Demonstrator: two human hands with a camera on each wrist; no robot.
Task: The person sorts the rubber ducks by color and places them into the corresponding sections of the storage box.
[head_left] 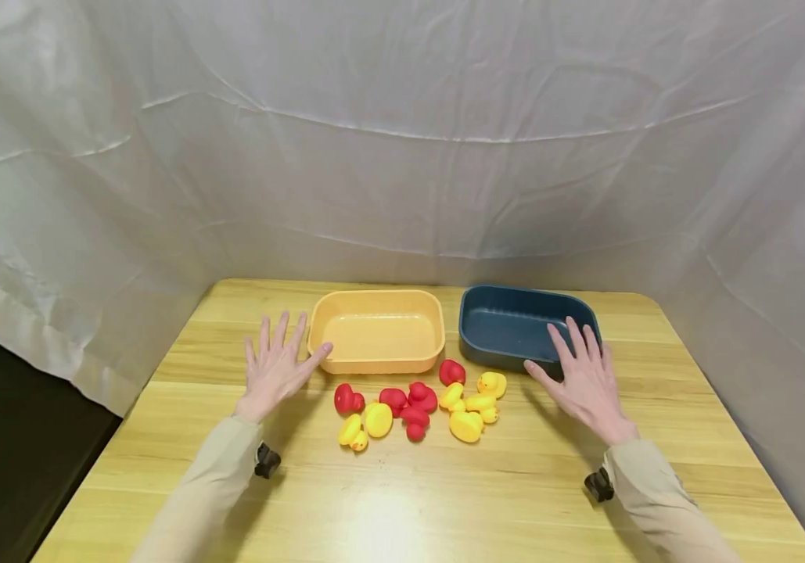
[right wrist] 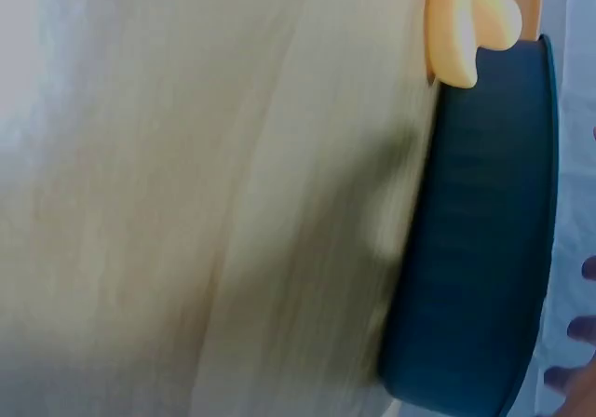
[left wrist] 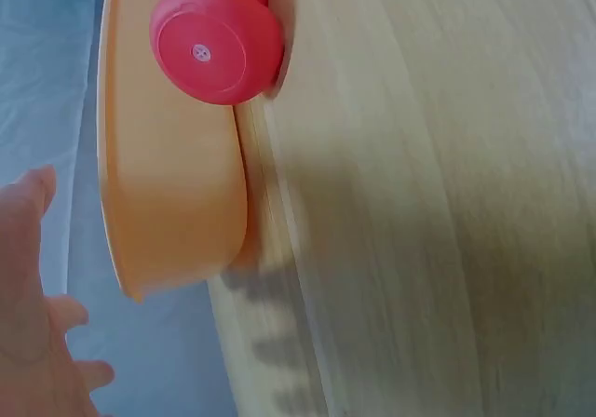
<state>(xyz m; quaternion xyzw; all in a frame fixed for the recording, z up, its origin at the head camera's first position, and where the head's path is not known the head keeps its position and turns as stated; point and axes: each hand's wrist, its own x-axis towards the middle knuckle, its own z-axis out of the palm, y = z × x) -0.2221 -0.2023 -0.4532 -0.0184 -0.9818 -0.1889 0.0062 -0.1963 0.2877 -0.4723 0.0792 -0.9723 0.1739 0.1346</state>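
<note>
Spreading left hand (head_left: pixel 277 379) and right hand (head_left: pixel 588 385) well apart in the head view, with fingers fanned and straight, gripping nothing. Hovering by the left end of a smooth orange tray (head_left: pixel 376 367) with one, by the right end of a dark blue tray (head_left: pixel 497 359) with the other; leaving contact with either rim impossible to tell. Seeing glossy, round-bodied red ducks (head_left: pixel 422 397) and yellow ducks (head_left: pixel 467 426) lying in a loose, tumbled cluster between the hands, just in front of both rounded-corner trays. Showing streaky pale wood grain across the counter (head_left: pixel 479 500), creased silvery cloth (head_left: pixel 402 180) behind, and soft beige sleeves (head_left: pixel 222 461) on both forearms.

Looking from the left wrist, finding a red duck tipped to show a flat, circular base, overlapping the curved, satiny wall of the orange tray. Catching part of the left hand at the edge, apart from that wall.

Looking from the right wrist, meeting the dark blue tray's long, matte side, with a yellow duck overlapping its upper end. Glimpsing only blurred fingertips at the right edge.
</note>
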